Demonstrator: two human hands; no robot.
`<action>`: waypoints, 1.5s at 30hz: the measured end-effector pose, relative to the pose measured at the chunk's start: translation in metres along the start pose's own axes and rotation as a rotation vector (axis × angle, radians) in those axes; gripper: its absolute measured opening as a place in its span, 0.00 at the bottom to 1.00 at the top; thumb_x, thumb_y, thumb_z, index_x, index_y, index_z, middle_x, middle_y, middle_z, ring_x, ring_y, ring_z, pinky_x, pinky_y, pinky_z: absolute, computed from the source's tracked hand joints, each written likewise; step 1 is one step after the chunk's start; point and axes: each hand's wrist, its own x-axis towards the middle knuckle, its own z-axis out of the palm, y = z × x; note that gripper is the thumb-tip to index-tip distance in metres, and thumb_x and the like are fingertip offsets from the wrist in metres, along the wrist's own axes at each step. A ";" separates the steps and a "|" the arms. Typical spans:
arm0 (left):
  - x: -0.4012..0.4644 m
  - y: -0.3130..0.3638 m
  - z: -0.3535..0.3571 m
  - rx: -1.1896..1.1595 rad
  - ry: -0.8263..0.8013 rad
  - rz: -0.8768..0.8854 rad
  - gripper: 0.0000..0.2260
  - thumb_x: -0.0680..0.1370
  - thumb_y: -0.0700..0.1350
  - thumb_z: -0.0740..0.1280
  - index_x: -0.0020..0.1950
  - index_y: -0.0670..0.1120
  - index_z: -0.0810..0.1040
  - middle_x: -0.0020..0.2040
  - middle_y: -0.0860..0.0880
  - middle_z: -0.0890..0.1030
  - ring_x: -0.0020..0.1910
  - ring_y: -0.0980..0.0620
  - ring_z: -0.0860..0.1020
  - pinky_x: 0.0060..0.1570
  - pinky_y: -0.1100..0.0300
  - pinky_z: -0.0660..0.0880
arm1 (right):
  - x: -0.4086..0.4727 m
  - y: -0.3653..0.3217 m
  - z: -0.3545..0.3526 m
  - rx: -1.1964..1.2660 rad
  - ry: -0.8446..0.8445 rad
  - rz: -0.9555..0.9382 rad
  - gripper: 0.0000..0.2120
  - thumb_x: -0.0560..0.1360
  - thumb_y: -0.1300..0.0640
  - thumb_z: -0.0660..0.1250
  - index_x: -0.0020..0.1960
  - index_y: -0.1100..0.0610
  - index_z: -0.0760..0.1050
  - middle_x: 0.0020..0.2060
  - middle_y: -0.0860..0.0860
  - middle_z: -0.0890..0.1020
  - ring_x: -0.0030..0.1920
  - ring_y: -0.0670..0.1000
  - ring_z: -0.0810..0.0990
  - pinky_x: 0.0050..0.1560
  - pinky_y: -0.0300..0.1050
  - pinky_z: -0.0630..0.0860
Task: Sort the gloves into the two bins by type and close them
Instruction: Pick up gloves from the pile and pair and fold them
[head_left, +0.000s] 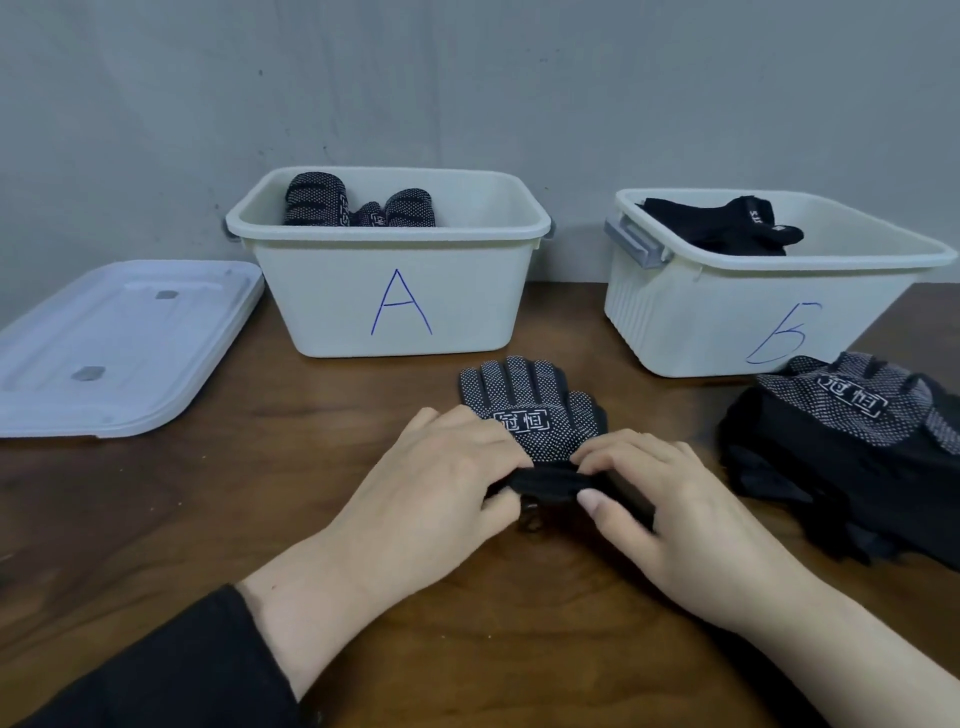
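A dotted glove (530, 405) lies on the table (260, 493) before bin A (395, 306), its cuff pinched by the left hand (436, 478) and right hand (670, 499). It is best rolled tightly from the cuff, then dropped into bin A.

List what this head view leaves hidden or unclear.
- Cuff of the dotted glove: covered by the left hand and right hand.
- Bin B: right end and floor out of sight; the pile of gloves is cut off by the right edge.
- Bin A: lower contents hidden by its front wall.
- Lids: count unclear.
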 end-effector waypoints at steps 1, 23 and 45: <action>0.000 -0.001 0.001 -0.021 0.007 -0.021 0.03 0.77 0.50 0.65 0.49 0.57 0.78 0.44 0.59 0.77 0.47 0.59 0.69 0.51 0.57 0.67 | 0.001 0.001 -0.001 0.009 -0.023 -0.001 0.12 0.79 0.38 0.61 0.58 0.41 0.74 0.57 0.32 0.75 0.60 0.38 0.74 0.63 0.34 0.62; 0.018 -0.007 0.012 -0.277 0.118 -0.307 0.21 0.74 0.50 0.73 0.66 0.59 0.75 0.45 0.60 0.71 0.45 0.63 0.71 0.46 0.70 0.67 | 0.035 0.018 0.011 0.075 0.148 0.061 0.11 0.75 0.54 0.73 0.57 0.47 0.79 0.46 0.39 0.72 0.45 0.46 0.75 0.48 0.47 0.76; 0.014 -0.009 0.013 0.028 -0.039 -0.161 0.23 0.75 0.61 0.57 0.66 0.56 0.78 0.60 0.61 0.79 0.59 0.57 0.73 0.57 0.57 0.67 | 0.033 0.018 0.009 0.025 -0.005 0.034 0.13 0.80 0.49 0.67 0.64 0.43 0.79 0.61 0.33 0.79 0.65 0.36 0.73 0.67 0.52 0.70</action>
